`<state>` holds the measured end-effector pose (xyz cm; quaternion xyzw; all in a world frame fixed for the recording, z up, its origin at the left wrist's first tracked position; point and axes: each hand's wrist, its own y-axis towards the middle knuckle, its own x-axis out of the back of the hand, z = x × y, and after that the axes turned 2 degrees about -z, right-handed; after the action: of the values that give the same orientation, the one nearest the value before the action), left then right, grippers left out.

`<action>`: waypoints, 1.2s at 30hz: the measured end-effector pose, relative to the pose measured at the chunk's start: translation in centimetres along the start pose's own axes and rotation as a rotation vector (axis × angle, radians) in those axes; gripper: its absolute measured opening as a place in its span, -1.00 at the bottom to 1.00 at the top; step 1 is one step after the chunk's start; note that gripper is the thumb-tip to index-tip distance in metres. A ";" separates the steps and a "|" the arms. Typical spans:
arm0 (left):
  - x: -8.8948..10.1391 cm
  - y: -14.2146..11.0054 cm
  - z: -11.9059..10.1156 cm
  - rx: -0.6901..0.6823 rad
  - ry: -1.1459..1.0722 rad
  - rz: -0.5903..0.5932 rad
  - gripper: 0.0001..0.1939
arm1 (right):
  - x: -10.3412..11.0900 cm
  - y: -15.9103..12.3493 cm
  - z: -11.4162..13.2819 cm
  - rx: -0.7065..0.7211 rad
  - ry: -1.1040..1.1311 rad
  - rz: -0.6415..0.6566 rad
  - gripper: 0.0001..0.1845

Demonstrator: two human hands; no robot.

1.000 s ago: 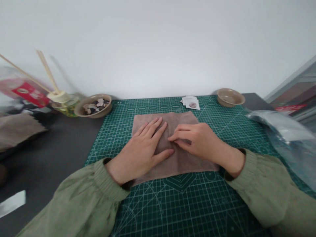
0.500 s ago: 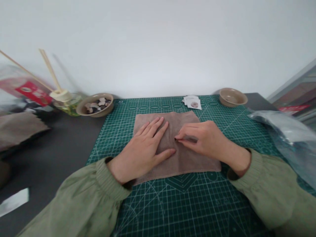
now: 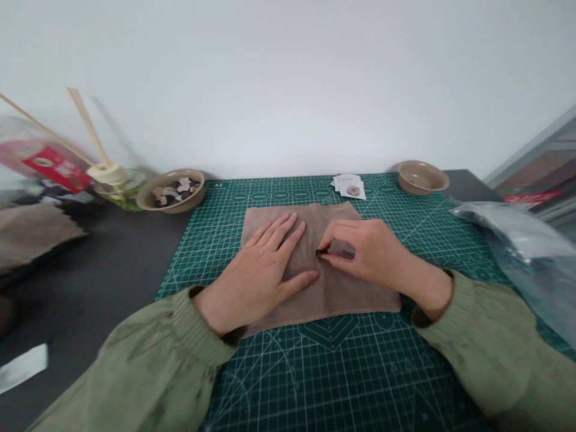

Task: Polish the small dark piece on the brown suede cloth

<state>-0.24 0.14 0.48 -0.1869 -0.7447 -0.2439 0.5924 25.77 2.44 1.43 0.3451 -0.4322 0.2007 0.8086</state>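
A brownish-pink cloth (image 3: 315, 300) lies spread on the green cutting mat (image 3: 360, 372). My left hand (image 3: 263, 270) rests flat on its left half, palm down with the fingers spread. Near the middle of the cloth, my right hand (image 3: 360, 249) pinches a small dark piece (image 3: 320, 252) between thumb and fingertips. The piece is at the cloth's surface; its exact kind is too small to make out. Both hands come out of green sleeves.
A tan bowl (image 3: 171, 207) of mixed dark and pale pieces stands at the back left, beside a reed diffuser (image 3: 112, 180). Small printed cards (image 3: 351, 187) and another tan bowl (image 3: 422, 180) are at the back. A clear plastic bag (image 3: 522, 234) lies at right.
More of the small dark piece shows between my right fingertips, which have shifted very slightly. My left hand stays flat on the cloth. The whole view has drifted a little.
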 end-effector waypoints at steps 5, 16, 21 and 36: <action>-0.1 0.0 0.0 -0.011 -0.010 -0.019 -0.09 | -0.2 0.1 0.1 0.023 0.008 -0.005 -0.86; -0.2 0.0 0.1 -0.012 0.017 -0.017 -0.07 | -0.1 0.2 0.2 0.056 -0.009 0.007 -0.89; -0.1 0.0 0.1 -0.012 0.016 -0.015 -0.06 | -0.2 -0.1 0.1 0.049 -0.044 -0.001 -0.82; -0.2 -0.1 0.1 -0.012 0.018 -0.019 -0.05 | -0.2 -0.4 -0.6 0.091 -0.066 0.028 -0.78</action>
<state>-0.31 0.15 0.27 -0.1812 -0.7397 -0.2559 0.5954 26.24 2.62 0.93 0.3816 -0.4538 0.2200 0.7747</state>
